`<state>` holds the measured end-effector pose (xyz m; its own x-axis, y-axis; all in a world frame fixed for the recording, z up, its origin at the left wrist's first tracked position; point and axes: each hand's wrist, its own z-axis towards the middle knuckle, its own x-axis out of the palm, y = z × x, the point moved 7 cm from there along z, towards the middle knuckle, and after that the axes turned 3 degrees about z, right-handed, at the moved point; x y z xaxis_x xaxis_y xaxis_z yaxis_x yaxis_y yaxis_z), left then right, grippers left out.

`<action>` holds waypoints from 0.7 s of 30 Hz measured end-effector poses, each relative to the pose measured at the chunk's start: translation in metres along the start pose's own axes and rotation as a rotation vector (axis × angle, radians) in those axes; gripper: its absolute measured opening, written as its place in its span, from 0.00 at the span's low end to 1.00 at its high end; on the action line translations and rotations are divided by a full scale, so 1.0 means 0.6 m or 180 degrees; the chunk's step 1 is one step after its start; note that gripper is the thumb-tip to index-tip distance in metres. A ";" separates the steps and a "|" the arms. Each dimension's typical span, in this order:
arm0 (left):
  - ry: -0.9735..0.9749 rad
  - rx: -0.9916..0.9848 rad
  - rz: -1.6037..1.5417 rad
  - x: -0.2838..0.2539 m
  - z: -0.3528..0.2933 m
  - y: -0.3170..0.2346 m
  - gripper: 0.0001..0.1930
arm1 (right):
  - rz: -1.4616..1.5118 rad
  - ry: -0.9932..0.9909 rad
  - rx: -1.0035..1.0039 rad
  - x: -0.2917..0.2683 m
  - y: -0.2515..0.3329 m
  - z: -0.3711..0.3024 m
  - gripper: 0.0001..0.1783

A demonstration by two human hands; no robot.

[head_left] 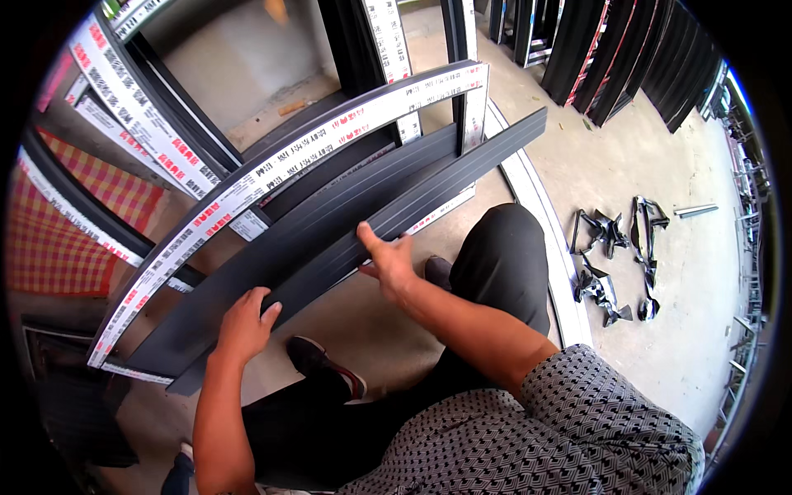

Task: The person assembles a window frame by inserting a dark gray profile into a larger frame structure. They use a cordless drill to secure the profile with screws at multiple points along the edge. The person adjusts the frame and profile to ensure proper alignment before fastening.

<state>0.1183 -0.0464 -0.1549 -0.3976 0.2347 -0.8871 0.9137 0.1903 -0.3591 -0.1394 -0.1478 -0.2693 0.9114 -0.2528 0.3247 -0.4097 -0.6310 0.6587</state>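
the concrete floor [693, 272] carries everything here, stretching widest toward its right edge. on it stands a large curved frame [334, 128], its face covered in white film with red and black print; the arc runs from a lower left corner up to an upper right corner. past that upper right corner, near the floor's far edge, a row of long dark strips [610, 49] is packed side by side. a long dark board [450, 183] with grooves along its face slants along the near side of the frame, one end by the frame's lower left corner, the other sticking out beyond its upper right corner. just behind it lies a dark panel [272, 239]; i cannot tell whether the two touch. toward the floor's left edge hangs a red and yellow checked cloth [128, 194]. crumpled black scraps [606, 235] lie between the frame and the floor's right edge. the right hand [389, 262] grips the board around its middle, thumb at the upper edge. the left hand [245, 326] grips the upper edge nearer the lower left end, fingers curled. a short grey bar [695, 211] lies beyond the scraps.
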 end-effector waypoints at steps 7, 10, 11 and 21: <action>0.0864 -0.0094 0.0030 0.067 0.057 0.074 0.16 | -0.0067 -0.0335 0.0369 -0.004 -0.103 0.050 0.60; 0.1133 -0.0170 -0.0029 0.100 0.083 0.103 0.17 | -0.0197 -0.0497 0.0631 -0.002 -0.150 0.080 0.65; 0.1273 -0.0257 -0.0099 0.109 0.086 0.110 0.19 | -0.0212 -0.0521 0.0699 -0.006 -0.161 0.085 0.66; 0.1134 -0.0008 -0.0138 0.084 0.074 0.102 0.22 | -0.0350 -0.1068 0.0546 -0.046 -0.276 0.144 0.47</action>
<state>0.1581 -0.0653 -0.2344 -0.4409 0.5438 -0.7141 0.8953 0.2096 -0.3931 -0.0932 -0.1000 -0.4460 0.9230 -0.3847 -0.0002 -0.3224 -0.7740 0.5450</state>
